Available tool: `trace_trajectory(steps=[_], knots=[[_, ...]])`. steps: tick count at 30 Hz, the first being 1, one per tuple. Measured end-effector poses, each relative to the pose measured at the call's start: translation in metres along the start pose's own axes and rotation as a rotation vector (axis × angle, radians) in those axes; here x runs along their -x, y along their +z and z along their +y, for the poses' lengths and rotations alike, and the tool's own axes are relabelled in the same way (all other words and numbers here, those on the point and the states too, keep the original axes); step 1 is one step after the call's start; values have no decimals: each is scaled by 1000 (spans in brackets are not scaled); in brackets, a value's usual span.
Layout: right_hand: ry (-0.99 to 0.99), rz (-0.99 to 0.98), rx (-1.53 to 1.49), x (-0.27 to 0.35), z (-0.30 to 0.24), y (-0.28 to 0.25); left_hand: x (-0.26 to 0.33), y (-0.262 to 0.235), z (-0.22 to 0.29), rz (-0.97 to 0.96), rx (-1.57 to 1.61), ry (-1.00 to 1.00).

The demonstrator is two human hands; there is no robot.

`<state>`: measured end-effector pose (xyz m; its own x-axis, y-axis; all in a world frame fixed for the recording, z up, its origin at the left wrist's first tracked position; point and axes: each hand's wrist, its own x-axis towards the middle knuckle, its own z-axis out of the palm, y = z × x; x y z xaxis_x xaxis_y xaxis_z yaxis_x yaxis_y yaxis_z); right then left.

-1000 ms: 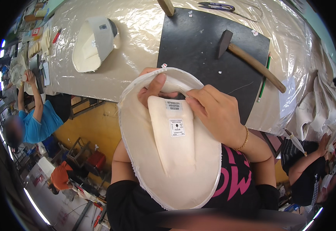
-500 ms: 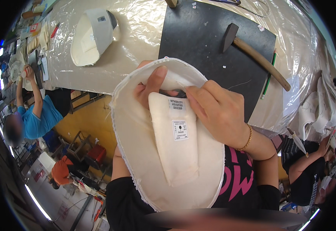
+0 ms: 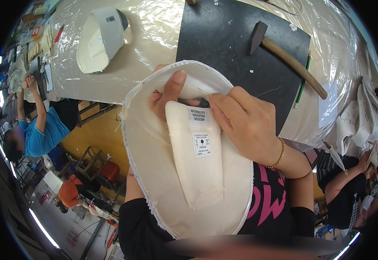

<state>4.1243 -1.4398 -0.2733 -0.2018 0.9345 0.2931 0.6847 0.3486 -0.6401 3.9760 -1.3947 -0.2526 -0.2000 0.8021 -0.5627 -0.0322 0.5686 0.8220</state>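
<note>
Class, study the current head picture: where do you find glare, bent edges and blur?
Head view: glare streaks the shiny plastic sheet, whose right-hand edge bows; head view: a strip light at lower left burns out white; head view: a dark band along the bottom is blurred, while the pale fabric piece and right hand look fairly sharp.

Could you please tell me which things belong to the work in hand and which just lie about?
In hand:
- Cream fabric shoe upper with padded tongue, between left hand and right hand

Apparently lying about:
- Dark-headed hammer with brown wooden handle
- Flat black mat
- Slim green pencil
- Separate grey and cream upper
</note>
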Motion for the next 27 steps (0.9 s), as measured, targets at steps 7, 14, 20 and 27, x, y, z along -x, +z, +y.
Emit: trace_trajectory(steps=[7, 14, 20, 27], knots=[[72, -5, -15, 0, -2, 0, 0, 0, 2, 5, -26, 6], [83, -20, -18, 0, -4, 0, -1, -11, 6, -127, -96, -53], [82, -25, -16, -1, -3, 0, -5, -14, 1, -177, -90, -12], [86, -37, 11, -2, -3, 1, -5, -15, 0, -202, -31, -21]])
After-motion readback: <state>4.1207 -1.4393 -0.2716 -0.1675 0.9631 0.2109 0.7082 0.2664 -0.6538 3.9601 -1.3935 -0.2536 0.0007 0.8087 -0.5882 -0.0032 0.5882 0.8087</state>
